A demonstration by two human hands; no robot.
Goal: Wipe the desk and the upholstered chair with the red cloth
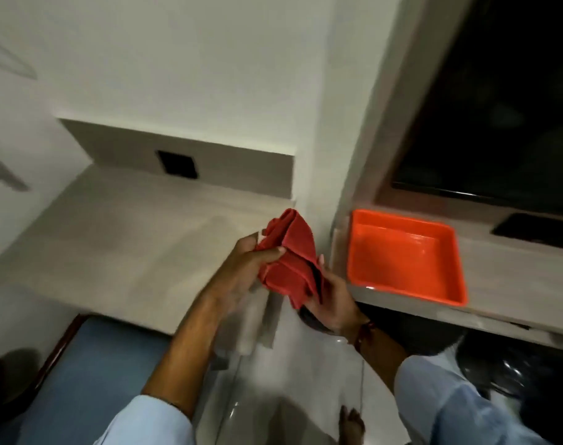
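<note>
I see both hands closed on the red cloth point(290, 255), which is bunched up in the air between them: the left hand point(241, 271) pinches its left side with thumb on top, and the right hand point(330, 300) grips its lower right edge from beneath. The pale desk point(119, 239) spreads out to the left of and beyond the left hand. Below the left forearm sits the blue upholstered chair point(90, 374). Just right of the right hand lies an orange tray point(402, 255) on a shelf point(514, 284).
</note>
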